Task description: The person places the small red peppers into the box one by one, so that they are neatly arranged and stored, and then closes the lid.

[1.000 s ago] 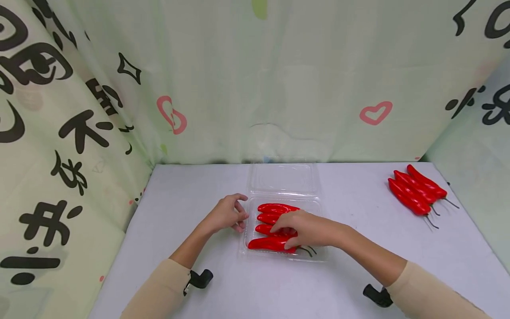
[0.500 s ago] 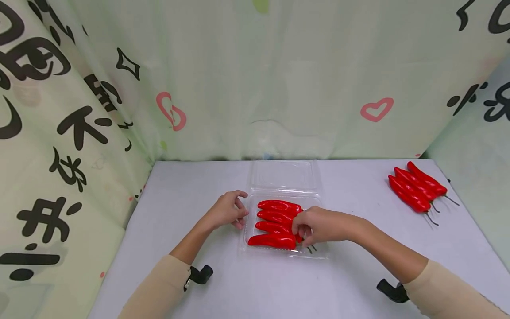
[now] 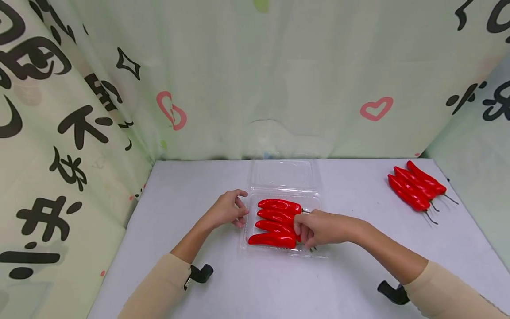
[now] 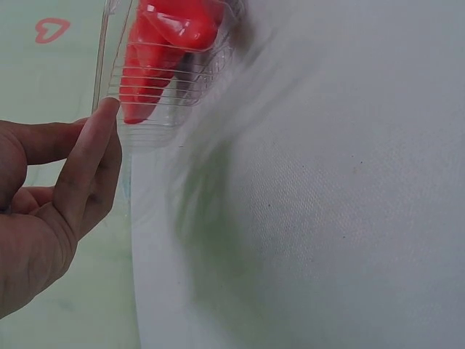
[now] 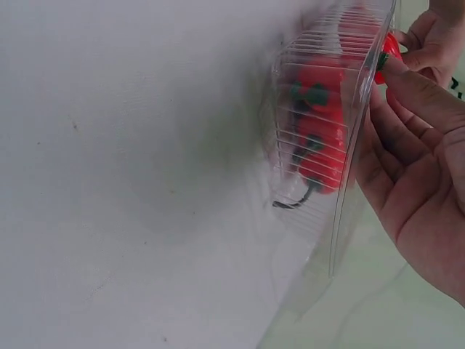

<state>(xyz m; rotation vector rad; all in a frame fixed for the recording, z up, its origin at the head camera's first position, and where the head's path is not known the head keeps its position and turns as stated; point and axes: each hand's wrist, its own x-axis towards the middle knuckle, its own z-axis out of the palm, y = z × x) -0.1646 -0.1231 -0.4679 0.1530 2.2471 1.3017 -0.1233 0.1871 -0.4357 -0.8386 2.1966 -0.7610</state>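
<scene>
A clear plastic clamshell container (image 3: 255, 197) lies with its lid (image 3: 283, 175) laid back behind it. Several glossy red chili peppers (image 3: 279, 206) are lined up inside, stems to the right; through the wall in the right wrist view, more peppers (image 5: 320, 134) show lower down. My right hand (image 3: 324, 228) is at the stem ends, its thumb and fingers pinching the stem end of a red chili pepper (image 5: 391, 52) near the rim. My left hand (image 3: 229, 208) is at the container's left side, a fingertip touching the rim, its fingers relaxed.
Three more red chili peppers (image 3: 416, 186) lie side by side on the right of the white table (image 3: 350, 283). A pale green patterned curtain (image 3: 303, 66) stands along the back and both sides.
My right hand has moved right, from over the front peppers to their stem ends, uncovering more of them. The left hand stays at the container's left edge.
</scene>
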